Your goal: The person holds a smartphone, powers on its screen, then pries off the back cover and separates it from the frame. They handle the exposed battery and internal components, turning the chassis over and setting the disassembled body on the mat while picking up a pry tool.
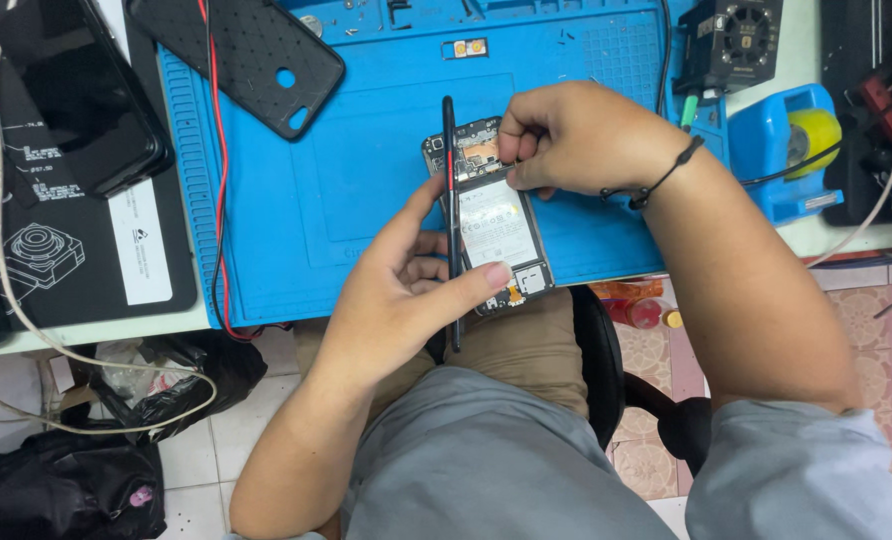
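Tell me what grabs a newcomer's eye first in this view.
First, the opened phone at centre, its white battery and circuit boards bared, gripped by the left hand while the right hand pinches at its upper end. Beneath it the bright blue work mat fills the bench. A black dotted phone case lies at the mat's top left.

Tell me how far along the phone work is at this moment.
Done: the opened phone has its back off, battery and boards exposed; a black case lies on the blue mat. In hand: the left hand steadies the phone's edge, the right hand works a thin tool at its upper part. Left: internals remain in place, back uncovered.
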The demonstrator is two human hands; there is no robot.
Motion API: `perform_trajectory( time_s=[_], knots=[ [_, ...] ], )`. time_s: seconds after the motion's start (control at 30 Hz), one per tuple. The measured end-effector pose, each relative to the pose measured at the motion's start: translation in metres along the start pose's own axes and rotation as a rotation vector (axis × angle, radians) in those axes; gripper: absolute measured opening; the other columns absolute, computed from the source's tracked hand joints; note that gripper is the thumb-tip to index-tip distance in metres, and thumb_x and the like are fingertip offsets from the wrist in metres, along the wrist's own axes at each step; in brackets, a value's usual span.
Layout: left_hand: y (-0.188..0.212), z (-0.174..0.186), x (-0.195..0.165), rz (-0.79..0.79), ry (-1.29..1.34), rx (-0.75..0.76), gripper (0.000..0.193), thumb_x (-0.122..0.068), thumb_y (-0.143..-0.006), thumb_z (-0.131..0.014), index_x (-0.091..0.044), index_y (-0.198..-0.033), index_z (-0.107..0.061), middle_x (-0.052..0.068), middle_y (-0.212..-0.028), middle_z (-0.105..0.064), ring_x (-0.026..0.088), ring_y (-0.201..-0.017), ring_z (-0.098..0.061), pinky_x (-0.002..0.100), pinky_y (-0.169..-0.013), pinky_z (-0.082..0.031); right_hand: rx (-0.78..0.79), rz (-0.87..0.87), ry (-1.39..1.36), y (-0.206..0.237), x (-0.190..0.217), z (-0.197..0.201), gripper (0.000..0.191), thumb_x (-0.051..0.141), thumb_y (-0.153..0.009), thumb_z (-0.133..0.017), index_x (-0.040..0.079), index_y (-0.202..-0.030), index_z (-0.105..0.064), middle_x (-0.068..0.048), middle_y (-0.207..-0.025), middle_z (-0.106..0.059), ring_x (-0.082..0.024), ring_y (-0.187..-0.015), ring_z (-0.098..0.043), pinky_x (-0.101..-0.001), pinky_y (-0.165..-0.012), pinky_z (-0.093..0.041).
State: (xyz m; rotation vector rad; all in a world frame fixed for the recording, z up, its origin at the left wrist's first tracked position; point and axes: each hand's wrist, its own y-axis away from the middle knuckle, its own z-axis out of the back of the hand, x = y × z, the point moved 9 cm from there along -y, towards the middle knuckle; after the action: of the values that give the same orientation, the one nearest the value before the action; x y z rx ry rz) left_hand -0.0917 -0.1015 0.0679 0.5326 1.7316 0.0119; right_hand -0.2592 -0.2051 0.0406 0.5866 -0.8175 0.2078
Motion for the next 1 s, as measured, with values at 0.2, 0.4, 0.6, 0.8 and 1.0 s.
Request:
perform_trajectory(
  time_s=[0.2, 0.4, 0.6, 0.8, 1.0],
  knots=[
    [0.003, 0.008, 0.007, -0.034, 0.356, 0.121, 0.096, -0.005, -0.086, -0.073, -0.001, -0.168, -0.022, 0.023, -0.123, -0.059, 0.026, -0.101, -0.065, 0.041, -0.086, -0.059, -0.156, 0.19, -0.281, 0.023, 0.017, 0.0, 0.02, 0.006, -0.088, -0.076, 0.002, -0.105, -0.068, -0.001, -0.089, -0.066, -0.008, -0.079, -0.062, -0.0238, -0.068, -0.056],
    [0.023, 0.01, 0.007, -0.039, 0.694, 0.234, 0.09, -0.007, -0.075, -0.057, 0.004, -0.159, -0.025, 0.034, -0.139, -0.055, 0.042, -0.114, -0.065, 0.058, -0.097, -0.058, -0.283, 0.101, -0.744, 0.075, 0.03, -0.03, 0.033, 0.006, -0.096, -0.069, -0.002, -0.126, -0.059, -0.005, -0.104, -0.064, -0.007, -0.088, -0.063, -0.0238, -0.074, -0.056],
    [0.047, -0.004, 0.006, 0.106, 0.84, 0.366, 0.094, -0.003, -0.074, -0.052, 0.01, -0.163, -0.025, 0.037, -0.137, -0.053, 0.049, -0.116, -0.065, 0.064, -0.105, -0.054, -0.318, 0.197, -0.851, 0.112, 0.067, -0.064, 0.043, -0.005, -0.093, -0.067, -0.006, -0.133, -0.051, -0.011, -0.103, -0.066, -0.011, -0.08, -0.065, -0.0251, -0.066, -0.055],
    [0.072, -0.013, -0.001, 0.238, 0.981, 0.449, 0.099, -0.003, -0.073, -0.052, 0.007, -0.167, -0.02, 0.035, -0.135, -0.051, 0.05, -0.111, -0.063, 0.066, -0.099, -0.052, -0.348, 0.329, -0.924, 0.143, 0.084, -0.072, 0.046, -0.01, -0.091, -0.067, -0.006, -0.133, -0.049, -0.014, -0.109, -0.067, -0.008, -0.078, -0.067, -0.0234, -0.064, -0.056],
    [0.078, -0.014, 0.001, 0.279, 1.007, 0.404, 0.102, -0.004, -0.068, -0.052, -0.001, -0.163, -0.015, 0.031, -0.143, -0.049, 0.051, -0.106, -0.061, 0.065, -0.091, -0.052, -0.386, 0.374, -0.848, 0.154, 0.085, -0.078, 0.047, -0.01, -0.093, -0.067, -0.005, -0.136, -0.049, -0.015, -0.116, -0.067, -0.009, -0.092, -0.065, -0.0253, -0.08, -0.056]
  ],
)
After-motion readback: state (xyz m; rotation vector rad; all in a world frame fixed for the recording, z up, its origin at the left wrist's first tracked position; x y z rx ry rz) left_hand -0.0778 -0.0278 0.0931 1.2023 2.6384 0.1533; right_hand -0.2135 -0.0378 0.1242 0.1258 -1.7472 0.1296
